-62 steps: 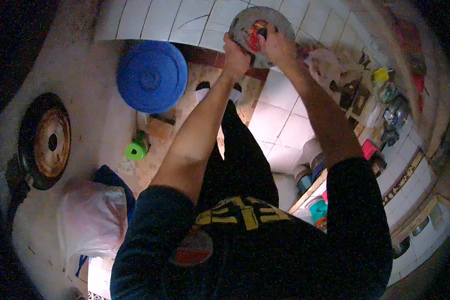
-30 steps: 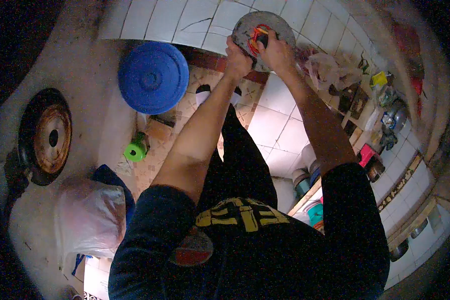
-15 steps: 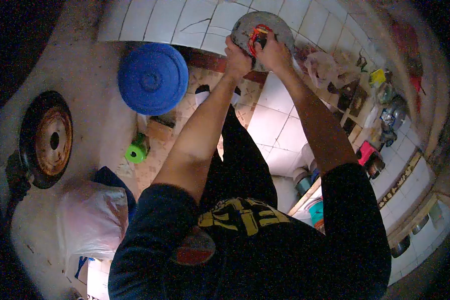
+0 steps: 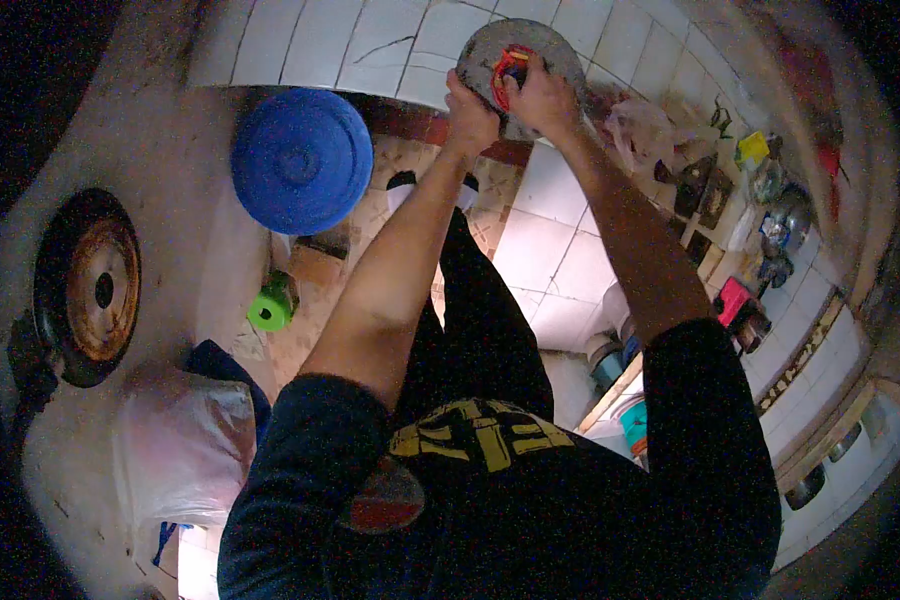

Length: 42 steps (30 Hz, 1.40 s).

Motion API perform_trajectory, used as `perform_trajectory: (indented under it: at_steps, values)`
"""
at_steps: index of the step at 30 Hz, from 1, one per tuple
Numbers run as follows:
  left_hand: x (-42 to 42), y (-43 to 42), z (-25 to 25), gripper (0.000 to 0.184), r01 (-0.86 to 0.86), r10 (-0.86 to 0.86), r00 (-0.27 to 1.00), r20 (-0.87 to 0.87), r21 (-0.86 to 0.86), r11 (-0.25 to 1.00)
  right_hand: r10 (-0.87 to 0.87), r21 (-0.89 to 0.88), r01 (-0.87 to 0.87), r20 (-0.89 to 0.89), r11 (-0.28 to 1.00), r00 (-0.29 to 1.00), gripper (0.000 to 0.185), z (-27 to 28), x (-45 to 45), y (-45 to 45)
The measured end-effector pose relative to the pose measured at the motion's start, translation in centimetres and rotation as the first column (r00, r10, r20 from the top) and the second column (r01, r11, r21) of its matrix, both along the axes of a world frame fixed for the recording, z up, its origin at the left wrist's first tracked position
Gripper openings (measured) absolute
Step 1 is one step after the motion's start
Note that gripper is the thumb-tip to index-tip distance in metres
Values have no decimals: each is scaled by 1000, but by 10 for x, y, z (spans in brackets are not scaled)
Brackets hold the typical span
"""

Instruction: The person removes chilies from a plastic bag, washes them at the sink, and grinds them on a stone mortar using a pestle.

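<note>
A round grey stone mortar (image 4: pixel 482 58) rests on the white tiled counter at the top of the head view. Red chillies (image 4: pixel 501 66), with a bit of yellow among them, lie in its middle. My left hand (image 4: pixel 472 120) is closed on the near left rim, steadying the mortar. Above the chillies, my right hand (image 4: pixel 545 102) is closed around a dark piece that looks like a pestle (image 4: pixel 516 72); the fingers cover most of it. The pestle's lower end presses among the chillies.
Left of my arms stands a blue lidded bucket (image 4: pixel 300 160), with a green roll-shaped item (image 4: pixel 270 308) below. A black pan (image 4: pixel 90 285) hangs on the left wall near a plastic bag (image 4: pixel 185 440). Bags, bottles and a pink item (image 4: pixel 735 300) line the right counter.
The whole view has shifted slightly. My right hand has moved only a little over the chillies, and my left hand keeps its hold on the mortar rim.
</note>
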<state>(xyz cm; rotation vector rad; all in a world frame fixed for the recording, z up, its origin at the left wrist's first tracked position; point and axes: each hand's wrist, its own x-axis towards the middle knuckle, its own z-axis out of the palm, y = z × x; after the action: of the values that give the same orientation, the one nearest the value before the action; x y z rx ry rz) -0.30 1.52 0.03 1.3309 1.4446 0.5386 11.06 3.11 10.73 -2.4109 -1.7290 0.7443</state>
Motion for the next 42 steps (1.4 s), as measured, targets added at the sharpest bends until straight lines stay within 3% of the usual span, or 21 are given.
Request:
perform_trajectory:
  at_steps: [3, 6, 8, 10, 13, 16, 18, 20, 22, 25, 27, 30, 32, 34, 36, 38, 42]
  values:
    - [-6, 4, 4, 93, 66, -68, 997, 40, 39, 997, 106, 107, -93, -119, 990, 987, 54, -1, 10, 4]
    - [-5, 4, -12, 92, 54, -65, 989, 134, 80, 995, 74, 56, -75, 20, 996, 997, 50, 3, 9, 8]
    - [-5, 3, -18, 91, 57, -69, 983, 171, 73, 996, 191, 1, -192, 74, 981, 979, 48, 5, 3, 13]
    - [-9, 8, -1, 91, 60, -70, 983, 168, 64, 996, 174, -12, -173, 95, 985, 980, 47, 3, -2, 16]
    - [-9, -2, 20, 92, 63, -61, 998, 30, -73, 995, 171, -50, -166, 124, 985, 977, 44, 5, -7, 11]
    - [-5, 1, 7, 94, -14, 14, 995, 98, -6, 1000, 187, -33, -184, 131, 982, 974, 44, -5, 2, 23]
    - [-6, 4, 2, 92, 58, -66, 994, 82, 94, 994, 178, -37, -175, 112, 984, 978, 44, -5, 0, 22]
    - [-3, 4, 2, 90, 36, -39, 998, 50, 51, 998, 182, -88, -165, 242, 982, 953, 46, 1, -8, 25]
    - [-6, 2, 19, 89, 19, -19, 1000, 13, 3, 1000, 182, -74, -170, 208, 983, 961, 47, -1, -7, 12]
    - [-6, 7, 25, 87, -23, 31, 994, 108, -70, 997, 161, -69, -152, 149, 986, 976, 48, 0, -5, 16]
    - [-8, 7, 18, 89, 25, -35, 984, 176, 61, 998, 131, -108, -118, 118, 987, 984, 48, -1, -4, 18]
    - [-7, 5, 17, 89, 30, -22, 992, 126, -62, 998, 85, -102, -72, 132, 992, 988, 49, -11, 3, 18]
    - [-10, 8, 35, 89, 54, -46, 997, 68, -124, 991, 189, 128, -203, 115, 971, 975, 49, -31, 15, 10]
    - [-9, 8, 30, 90, 71, -69, 997, 18, -185, 980, 220, 110, -231, 101, 967, 970, 49, -19, 17, 7]
    - [-3, 2, 14, 92, 13, -13, 1000, 6, -11, 1000, 254, 79, -262, 94, 962, 963, 50, -6, 17, 6]
    - [-1, 3, 2, 92, 18, -19, 999, 38, 29, 999, 184, -135, -167, 124, 977, 975, 51, 1, 9, 10]
    - [-1, 7, -4, 94, 17, -24, 993, 116, 63, 998, 223, -76, -214, 140, 974, 965, 51, -20, 34, 3]
